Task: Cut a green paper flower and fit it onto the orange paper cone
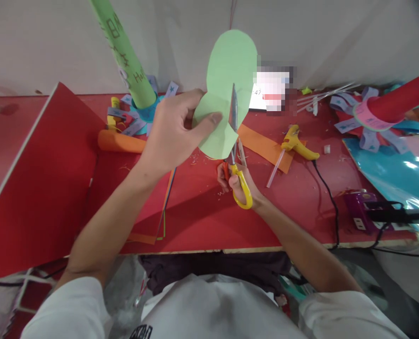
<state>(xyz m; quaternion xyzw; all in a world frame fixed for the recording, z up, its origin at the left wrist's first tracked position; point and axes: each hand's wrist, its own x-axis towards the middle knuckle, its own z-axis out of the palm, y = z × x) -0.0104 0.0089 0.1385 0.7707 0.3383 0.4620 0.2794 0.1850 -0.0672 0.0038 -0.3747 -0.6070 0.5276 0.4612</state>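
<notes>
My left hand (181, 127) pinches a light green paper shape (232, 56) between thumb and fingers, holding it up above the table. The paper has a rounded top and a wider lobe at the lower left. In my right hand (243, 183) is a pair of scissors (244, 190) with yellow and red-orange handles, the thumb through the yellow loop. The blades point upward and meet the paper at its lower right, one blade showing in front of it. Part of the other blade is hidden by the paper.
A yellow glue gun (296, 143) with a black cord lies right, by an orange strip (262, 146). A decorated green tube (128, 61) stands back left; a red tube (403, 101) leans in at right. A red board (36, 188) rises at left. A purple box (361, 209) sits right.
</notes>
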